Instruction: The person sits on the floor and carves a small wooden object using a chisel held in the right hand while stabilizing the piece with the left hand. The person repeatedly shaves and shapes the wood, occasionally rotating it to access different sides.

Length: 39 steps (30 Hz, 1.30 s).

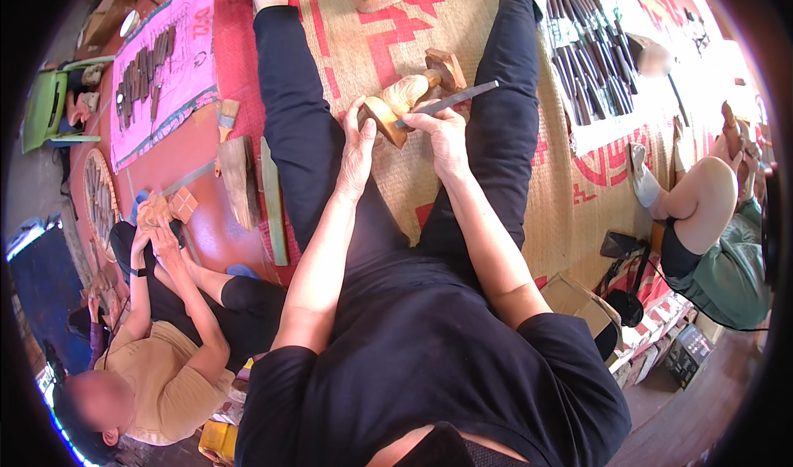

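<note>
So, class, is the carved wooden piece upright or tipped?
Tipped: the carved wooden piece is held on a slant in the left hand, its length showing from above rather than just its top.

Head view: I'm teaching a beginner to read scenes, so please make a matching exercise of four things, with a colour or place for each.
1. Carving
2. Cloth
3. Metal tool
4. Chair

A. In the right hand
B. Green
C. In the left hand
D. Pink

Pairs: 1-C, 2-D, 3-A, 4-B
</note>
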### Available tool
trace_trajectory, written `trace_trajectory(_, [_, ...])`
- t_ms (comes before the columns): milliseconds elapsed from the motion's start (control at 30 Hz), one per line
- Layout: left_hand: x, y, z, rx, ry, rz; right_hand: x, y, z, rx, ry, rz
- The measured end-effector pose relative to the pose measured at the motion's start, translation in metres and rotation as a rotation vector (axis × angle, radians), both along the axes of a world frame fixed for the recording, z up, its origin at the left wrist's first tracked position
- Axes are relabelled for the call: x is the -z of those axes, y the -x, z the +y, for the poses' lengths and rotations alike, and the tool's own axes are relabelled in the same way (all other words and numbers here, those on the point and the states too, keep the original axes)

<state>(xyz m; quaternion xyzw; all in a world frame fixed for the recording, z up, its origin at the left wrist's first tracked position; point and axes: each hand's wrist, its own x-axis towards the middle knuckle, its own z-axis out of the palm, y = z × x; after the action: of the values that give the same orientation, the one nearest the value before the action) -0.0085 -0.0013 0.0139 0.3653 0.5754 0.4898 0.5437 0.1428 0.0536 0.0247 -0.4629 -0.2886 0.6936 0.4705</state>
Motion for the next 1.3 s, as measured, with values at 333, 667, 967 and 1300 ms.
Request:
trace_trajectory(333, [-0.005,-0.003,0.000,0.008,0.020,-0.040,0.007,-0.005,0.004,-0.022,0.006,-0.004])
trace_trajectory(667, [0.003,0.002,0.001,-0.115,-0.230,0.402,0.008,-0.009,0.006,-0.015,0.028,-0.040])
trace_trajectory(967, [-0.087,0.009,-0.010,-0.158,-0.470,0.695,0.014,-0.009,0.006,-0.034,0.046,-0.066])
trace_trajectory(1300, [-0.128,0.001,-0.017,-0.148,-0.493,0.348,0.012,-0.013,0.003,-0.043,0.039,-0.032])
